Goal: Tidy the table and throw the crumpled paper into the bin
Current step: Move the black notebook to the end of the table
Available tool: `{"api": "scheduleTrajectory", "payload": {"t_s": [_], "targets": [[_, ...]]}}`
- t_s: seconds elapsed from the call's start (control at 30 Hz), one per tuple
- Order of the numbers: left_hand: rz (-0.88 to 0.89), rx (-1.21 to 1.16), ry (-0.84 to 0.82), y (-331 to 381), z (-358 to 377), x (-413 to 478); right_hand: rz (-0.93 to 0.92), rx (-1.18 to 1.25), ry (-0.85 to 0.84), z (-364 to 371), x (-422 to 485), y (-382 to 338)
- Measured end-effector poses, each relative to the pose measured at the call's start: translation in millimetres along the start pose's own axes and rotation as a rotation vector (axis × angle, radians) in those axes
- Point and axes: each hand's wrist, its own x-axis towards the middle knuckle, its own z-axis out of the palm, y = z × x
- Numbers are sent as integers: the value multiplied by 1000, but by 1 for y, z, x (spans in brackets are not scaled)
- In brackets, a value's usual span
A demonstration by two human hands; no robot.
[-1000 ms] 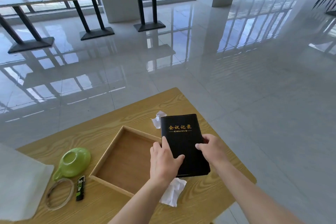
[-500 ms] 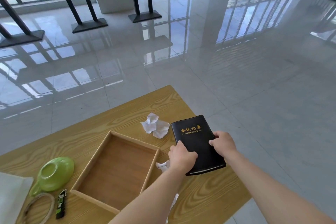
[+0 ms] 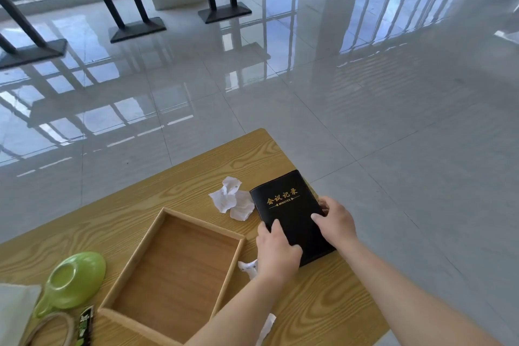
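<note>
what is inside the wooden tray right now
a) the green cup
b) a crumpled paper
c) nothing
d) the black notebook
c: the wooden tray shows only its bare bottom; the black notebook lies on the table to its right under both hands, and the crumpled paper lies outside its far corner.

Notebook (image 3: 289, 213) lies at frame centre on the tabletop (image 3: 179, 177), near its right edge. Crumpled paper (image 3: 231, 201) touches its left side. Tray (image 3: 174, 272) sits lower left of these; bowl (image 3: 74, 279) further left.
</note>
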Motion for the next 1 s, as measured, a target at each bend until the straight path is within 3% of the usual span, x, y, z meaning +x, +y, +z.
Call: {"api": "scheduleTrajectory", "payload": {"t_s": [0.13,0.23,0.37,1.0], "targets": [[367,451,53,-7,7,-6,-322,-206,90,-9,-28,12],[465,633,-19,-14,5,0,-621,-459,15,-5,-44,24],[521,694,-34,-21,5,8,-537,-513,-123,6,-43,38],[467,651,34,-8,4,58,-487,-461,-180,6,23,15]]}}
